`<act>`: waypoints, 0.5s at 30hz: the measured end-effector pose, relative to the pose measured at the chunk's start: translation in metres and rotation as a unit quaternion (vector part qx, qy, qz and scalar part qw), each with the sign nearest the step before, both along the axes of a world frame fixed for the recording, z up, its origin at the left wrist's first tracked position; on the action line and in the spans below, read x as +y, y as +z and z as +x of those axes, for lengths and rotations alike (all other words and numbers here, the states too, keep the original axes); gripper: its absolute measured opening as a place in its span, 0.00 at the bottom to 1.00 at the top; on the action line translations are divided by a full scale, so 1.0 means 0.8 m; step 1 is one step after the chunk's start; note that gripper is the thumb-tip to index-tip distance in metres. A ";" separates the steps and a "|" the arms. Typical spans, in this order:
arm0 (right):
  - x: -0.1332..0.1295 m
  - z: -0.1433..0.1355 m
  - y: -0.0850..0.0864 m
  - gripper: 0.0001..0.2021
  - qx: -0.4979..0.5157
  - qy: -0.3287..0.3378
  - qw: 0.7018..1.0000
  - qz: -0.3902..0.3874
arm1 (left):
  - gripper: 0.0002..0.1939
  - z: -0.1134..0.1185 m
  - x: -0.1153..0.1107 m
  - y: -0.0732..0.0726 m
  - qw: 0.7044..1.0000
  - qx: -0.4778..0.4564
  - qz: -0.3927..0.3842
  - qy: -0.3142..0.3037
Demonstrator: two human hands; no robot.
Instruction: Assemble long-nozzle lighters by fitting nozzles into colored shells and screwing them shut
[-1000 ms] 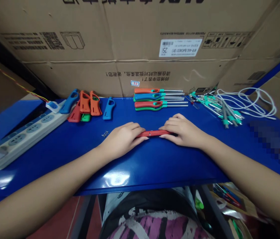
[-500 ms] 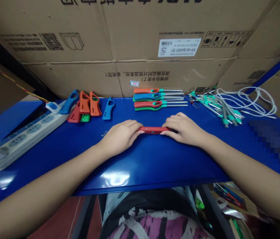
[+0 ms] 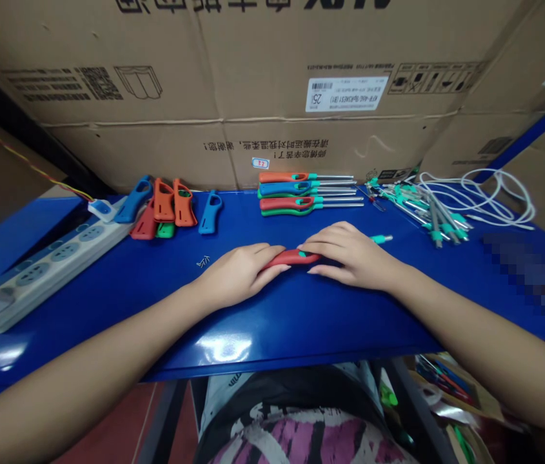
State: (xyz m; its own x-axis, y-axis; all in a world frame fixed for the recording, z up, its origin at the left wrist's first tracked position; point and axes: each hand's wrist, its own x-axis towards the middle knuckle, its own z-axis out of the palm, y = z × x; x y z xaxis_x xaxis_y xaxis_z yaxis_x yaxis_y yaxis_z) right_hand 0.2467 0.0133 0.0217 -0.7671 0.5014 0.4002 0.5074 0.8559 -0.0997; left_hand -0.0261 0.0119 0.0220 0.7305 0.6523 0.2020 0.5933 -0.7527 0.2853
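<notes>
A red gas lighter (image 3: 282,258) with a green trigger lies low over the blue table, roughly level. Around its left end the fingers and thumb of my left hand (image 3: 236,270) are closed. My right hand (image 3: 349,254) is closed over its right part, fingertips on top and thumb below; the palm hides the section there. Past the right hand's knuckles a teal collar with a short metal tip (image 3: 381,239) shows; whether it joins the red body is hidden. Several small screws (image 3: 203,261) lie left of my left hand.
Stacked lighters (image 3: 286,193) lie at the back centre. Loose handle shells (image 3: 158,209), among them a blue shell (image 3: 211,212), are at back left beside a power strip (image 3: 64,251). Metal lighter rods (image 3: 429,209) and a white cable (image 3: 489,200) lie right. A cardboard box (image 3: 253,96) stands behind.
The red lighter has turned, showing more of its side and trigger. My right hand has shifted left along it, my left thumb reaches farther, and the teal-collared tip now shows at right.
</notes>
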 end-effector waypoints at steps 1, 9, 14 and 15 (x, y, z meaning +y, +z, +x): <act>0.000 0.000 -0.002 0.18 0.020 0.017 1.000 0.015 | 0.23 0.000 -0.001 -0.001 1.000 -0.014 -0.008 -0.004; 0.000 -0.003 -0.013 0.13 0.079 0.027 0.994 0.069 | 0.21 0.005 -0.008 -0.004 1.000 -0.016 0.000 -0.004; -0.001 -0.008 -0.006 0.21 -0.020 -0.099 0.993 0.060 | 0.21 -0.007 0.009 0.010 0.992 0.078 0.085 0.042; 0.001 -0.007 -0.006 0.24 -0.035 -0.136 0.988 0.062 | 0.20 -0.011 0.012 0.014 0.990 0.090 0.096 0.051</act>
State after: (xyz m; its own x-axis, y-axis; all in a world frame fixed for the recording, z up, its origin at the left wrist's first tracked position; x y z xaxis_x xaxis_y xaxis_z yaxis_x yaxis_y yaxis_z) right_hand 0.2410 0.0139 0.0167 -0.6386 0.6434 0.4223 0.7225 0.6902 0.0410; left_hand -0.0347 0.0217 0.0331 0.6984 0.6865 0.2022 0.6971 -0.7165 0.0250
